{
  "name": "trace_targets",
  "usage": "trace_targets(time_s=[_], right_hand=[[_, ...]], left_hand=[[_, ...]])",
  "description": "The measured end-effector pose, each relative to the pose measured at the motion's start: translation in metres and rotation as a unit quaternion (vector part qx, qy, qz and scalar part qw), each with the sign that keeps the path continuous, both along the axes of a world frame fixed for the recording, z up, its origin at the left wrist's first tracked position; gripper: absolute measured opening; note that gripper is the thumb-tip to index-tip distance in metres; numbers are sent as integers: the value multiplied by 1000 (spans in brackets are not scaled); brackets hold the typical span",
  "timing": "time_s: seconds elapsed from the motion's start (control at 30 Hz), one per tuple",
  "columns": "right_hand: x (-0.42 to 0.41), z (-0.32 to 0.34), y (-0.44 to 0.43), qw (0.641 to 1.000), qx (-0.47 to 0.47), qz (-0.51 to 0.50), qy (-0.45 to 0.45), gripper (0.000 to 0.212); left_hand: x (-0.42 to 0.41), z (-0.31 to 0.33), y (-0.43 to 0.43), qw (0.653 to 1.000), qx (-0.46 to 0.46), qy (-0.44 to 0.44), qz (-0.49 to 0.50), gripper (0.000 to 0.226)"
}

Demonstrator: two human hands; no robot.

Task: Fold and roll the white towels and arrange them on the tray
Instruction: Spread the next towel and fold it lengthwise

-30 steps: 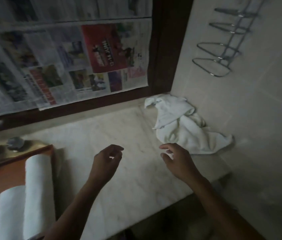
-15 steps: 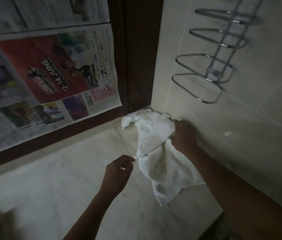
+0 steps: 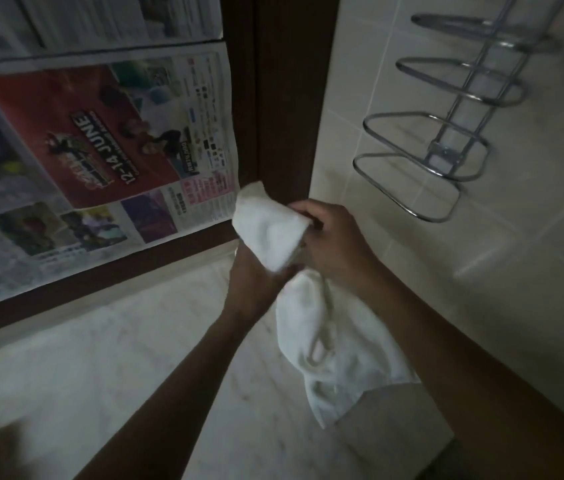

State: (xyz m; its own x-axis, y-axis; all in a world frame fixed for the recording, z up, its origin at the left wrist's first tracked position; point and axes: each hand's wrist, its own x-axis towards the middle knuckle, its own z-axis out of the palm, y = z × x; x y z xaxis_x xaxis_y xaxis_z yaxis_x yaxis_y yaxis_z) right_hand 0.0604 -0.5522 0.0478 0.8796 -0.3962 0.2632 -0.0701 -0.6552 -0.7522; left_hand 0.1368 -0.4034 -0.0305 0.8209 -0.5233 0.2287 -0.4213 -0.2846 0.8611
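Counter (image 3: pixel 128 375) nearest, dim marble. Towel (image 3: pixel 329 344) held up over it, tail hanging toward edge. Left hand (image 3: pixel 256 285) and right hand (image 3: pixel 337 244) close together, both gripping bunched top. Soft, light, floppy imo, so pinch two corners to shake flat. Rack (image 3: pixel 447 157) on wall behind.

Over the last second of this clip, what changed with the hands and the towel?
Both hands were empty above the counter a second ago. They reached into the corner, and the left hand and right hand now grip the white towel, lifting its upper part off the marble counter while the rest hangs down. The newspaper and the wire rack on the wall stayed as they were.
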Motion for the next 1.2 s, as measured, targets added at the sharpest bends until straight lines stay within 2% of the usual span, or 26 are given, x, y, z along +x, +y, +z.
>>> trace_targets(time_s=[0.07,0.17,0.23,0.33,0.4,0.47,0.53,0.63,0.7,0.77,0.83,0.87,0.93,1.0,1.03,1.13,1.2], right_hand=[[-13,20,15,996,48,68,-39,39],[-42,39,26,979,136,124,-92,50],[-61,34,24,978,148,133,-63,59],[-86,14,30,978,139,155,29,73],[-106,0,49,968,124,202,80,88],[-127,-11,80,951,98,267,120,93],[-143,-21,110,938,91,303,143,80],[-166,-29,147,920,110,331,178,61],[-195,-29,165,902,83,362,220,55],[-219,-32,171,862,38,421,282,56],[-233,-40,169,812,-10,479,332,57],[-237,-47,167,805,-11,483,344,61],[-239,-48,159,832,18,430,350,86],[-240,-42,155,870,25,384,308,105],[-240,-38,157,878,32,390,275,108],[-243,-21,179,865,33,457,205,105],[-246,-17,201,858,-1,472,200,76]], left_hand=[[0,26,8,998,-55,-21,22,59],[-14,61,35,991,-116,-27,62,37],[-32,85,56,990,-130,-17,60,24],[-70,124,89,992,-120,-9,41,24],[-103,147,110,992,-121,3,35,37],[-137,164,129,989,-142,21,27,39],[-164,174,146,986,-163,38,26,39],[-194,181,173,988,-144,6,48,59],[-214,180,200,989,-134,-2,58,56],[-233,176,229,992,-114,10,58,54],[-249,169,252,995,-81,33,55,43],[-258,164,262,995,-65,48,53,35],[-271,153,274,997,-3,63,36,31],[-285,142,280,994,96,50,-2,31],[-292,134,282,988,143,40,-31,28],[-303,119,280,966,249,30,-68,27],[-309,120,283,952,296,9,-78,27]])
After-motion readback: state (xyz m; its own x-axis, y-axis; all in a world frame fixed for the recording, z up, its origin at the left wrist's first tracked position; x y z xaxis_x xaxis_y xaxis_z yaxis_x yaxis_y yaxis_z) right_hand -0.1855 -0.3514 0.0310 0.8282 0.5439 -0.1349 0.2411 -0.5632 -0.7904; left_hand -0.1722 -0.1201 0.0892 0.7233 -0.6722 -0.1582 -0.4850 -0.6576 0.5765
